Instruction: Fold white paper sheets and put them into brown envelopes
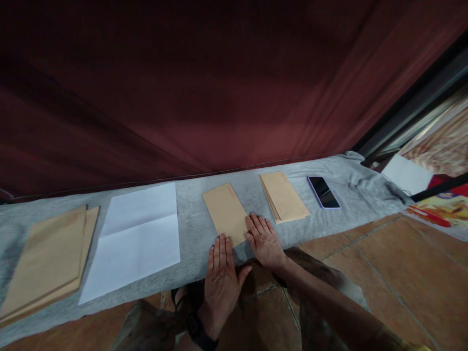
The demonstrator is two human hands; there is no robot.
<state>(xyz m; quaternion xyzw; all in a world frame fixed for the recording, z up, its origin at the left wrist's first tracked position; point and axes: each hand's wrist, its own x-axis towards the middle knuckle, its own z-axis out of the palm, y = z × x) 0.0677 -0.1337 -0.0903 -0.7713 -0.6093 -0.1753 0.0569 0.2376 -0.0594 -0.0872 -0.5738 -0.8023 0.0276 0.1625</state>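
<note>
A single tan envelope [225, 212] lies flat on the grey cloth [193, 229] in front of me. My left hand [220, 270] rests flat on the cloth at the envelope's near edge, fingers stretched out and together, a dark watch on the wrist. My right hand [263, 240] lies flat beside it, fingertips touching the envelope's near right corner. Neither hand holds anything.
A stack of tan envelopes [283, 196] lies to the right, with a dark phone [323, 192] beyond it. A white sheet with a fold crease [137, 236] lies to the left, and a pile of larger tan envelopes [49, 261] at far left. A red curtain hangs behind.
</note>
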